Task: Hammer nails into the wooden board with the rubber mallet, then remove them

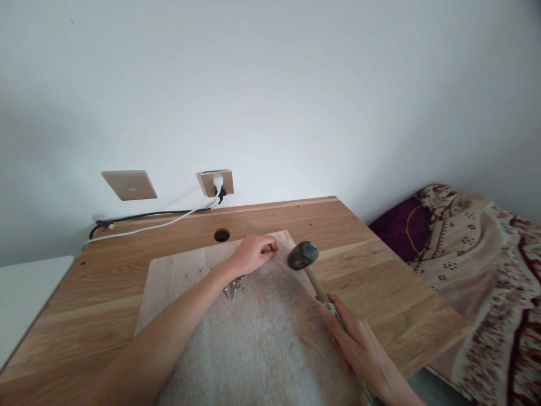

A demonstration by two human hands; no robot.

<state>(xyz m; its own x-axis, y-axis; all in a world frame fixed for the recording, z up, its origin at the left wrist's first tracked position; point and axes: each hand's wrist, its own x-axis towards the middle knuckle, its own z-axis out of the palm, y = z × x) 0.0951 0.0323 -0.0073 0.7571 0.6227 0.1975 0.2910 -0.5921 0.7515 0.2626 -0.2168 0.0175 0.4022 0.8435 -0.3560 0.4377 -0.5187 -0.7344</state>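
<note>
My right hand [359, 347] is wrapped round the wooden handle of a hammer [305, 260], whose dark head hovers just above a pale worn board [262, 332] lying on the wooden desk [380, 270]. My left hand [252, 254] rests near the board's far edge, fingers pinched together just left of the hammer head; what they pinch is too small to make out. A small cluster of metal nails [234, 288] lies on the board beside my left forearm.
A round cable hole [222, 235] is in the desk behind the board. White and black cables [152, 221] run along the back edge to a wall socket [217, 182]. A patterned blanket on a bed [486, 270] lies to the right, a white surface [29, 293] to the left.
</note>
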